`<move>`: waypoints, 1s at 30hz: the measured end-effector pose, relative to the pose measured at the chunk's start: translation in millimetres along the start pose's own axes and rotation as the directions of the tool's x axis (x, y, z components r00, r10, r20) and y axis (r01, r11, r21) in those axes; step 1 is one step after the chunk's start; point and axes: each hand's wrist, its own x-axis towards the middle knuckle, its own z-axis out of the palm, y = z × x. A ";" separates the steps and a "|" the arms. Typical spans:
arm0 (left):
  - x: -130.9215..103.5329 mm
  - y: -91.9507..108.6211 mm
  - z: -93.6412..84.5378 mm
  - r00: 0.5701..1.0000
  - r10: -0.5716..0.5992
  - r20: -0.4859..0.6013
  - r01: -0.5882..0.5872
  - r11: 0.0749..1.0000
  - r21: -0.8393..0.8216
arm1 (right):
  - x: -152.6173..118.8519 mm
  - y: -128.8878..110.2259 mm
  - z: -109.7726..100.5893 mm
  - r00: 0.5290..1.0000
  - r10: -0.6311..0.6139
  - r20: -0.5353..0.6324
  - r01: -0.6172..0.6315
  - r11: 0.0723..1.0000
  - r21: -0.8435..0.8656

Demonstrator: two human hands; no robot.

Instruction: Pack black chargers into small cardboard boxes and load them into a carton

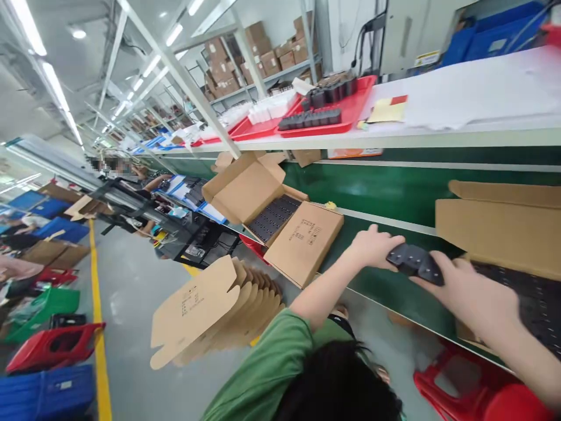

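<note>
Between my two hands is a dark, blocky plastic part [415, 262] with small shiny dots on its faces, held over the green bench. My left hand [372, 248] is closed on its left end, fingers pinching it. At the other end, the thumb and fingers of my right hand [477, 292] grip the same part. Just right of my right hand is an open cardboard box [504, 231] with rows of black parts [537, 298] in it. To the left of my left hand lies a closed cardboard box [304, 242].
Beyond it stands an open box [248, 187] filled with black parts. Folded cardboard blanks [197, 310] are stacked beside the bench. A shelf above carries a red tray [359, 105] of black pieces. A red stool [456, 374] stands below the bench.
</note>
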 end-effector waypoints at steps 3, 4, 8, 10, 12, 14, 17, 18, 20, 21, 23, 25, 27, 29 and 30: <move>-61.1 -82.6 7.6 0.989 -0.150 0.001 0.150 0.989 -0.004 | 37.6 -100.3 -7.5 0.989 -0.149 -0.003 0.149 0.988 0.031; -79.8 -111.3 10.7 0.982 -0.191 -0.005 0.191 0.982 -0.003 | 51.1 -133.1 -7.1 0.983 -0.185 0.002 0.185 0.981 0.052; -145.6 -233.0 22.4 0.950 -0.311 0.001 0.311 0.950 -0.004 | 109.8 -263.1 0.3 0.958 -0.280 0.058 0.270 0.952 0.141; -170.9 -293.9 26.0 0.934 -0.356 0.023 0.356 0.935 -0.003 | 139.8 -324.3 3.3 0.947 -0.306 0.094 0.283 0.938 0.199; -188.7 -350.2 28.0 0.925 -0.379 0.032 0.379 0.925 0.006 | 167.3 -378.3 5.4 0.944 -0.307 0.122 0.272 0.932 0.240; -198.3 -399.0 30.1 0.926 -0.375 0.037 0.375 0.927 0.020 | 190.5 -422.4 7.8 0.946 -0.293 0.141 0.253 0.936 0.245; -200.8 -455.0 37.9 0.937 -0.344 0.070 0.342 0.939 0.035 | 216.3 -469.7 14.9 0.949 -0.259 0.182 0.215 0.949 0.228; -199.8 -469.2 42.2 0.940 -0.329 0.089 0.328 0.944 0.033 | 222.6 -481.0 18.4 0.947 -0.247 0.207 0.199 0.953 0.228; -197.2 -491.5 52.4 0.945 -0.307 0.115 0.306 0.952 0.024 | 232.4 -498.1 26.1 0.942 -0.228 0.246 0.173 0.958 0.228; -195.9 -499.9 57.9 0.946 -0.299 0.126 0.299 0.954 0.016 | 235.8 -504.2 30.0 0.939 -0.224 0.260 0.166 0.960 0.225; -193.7 -512.0 68.4 0.948 -0.285 0.142 0.288 0.957 -0.005 | 240.4 -512.0 36.7 0.933 -0.218 0.286 0.163 0.965 0.206; -191.3 -518.8 76.8 0.948 -0.271 0.167 0.278 0.960 -0.026 | 242.8 -515.1 41.3 0.926 -0.214 0.312 0.163 0.970 0.181; -188.6 -521.4 82.6 0.946 -0.253 0.204 0.267 0.963 -0.042 | 243.9 -514.9 43.5 0.915 -0.216 0.340 0.166 0.971 0.170; -186.0 -521.4 86.2 0.943 -0.231 0.238 0.250 0.967 -0.051 | 244.6 -512.7 43.8 0.906 -0.223 0.359 0.169 0.970 0.174; -185.0 -520.9 87.2 0.943 -0.220 0.251 0.241 0.969 -0.054 | 244.9 -511.0 43.6 0.903 -0.225 0.366 0.170 0.970 0.176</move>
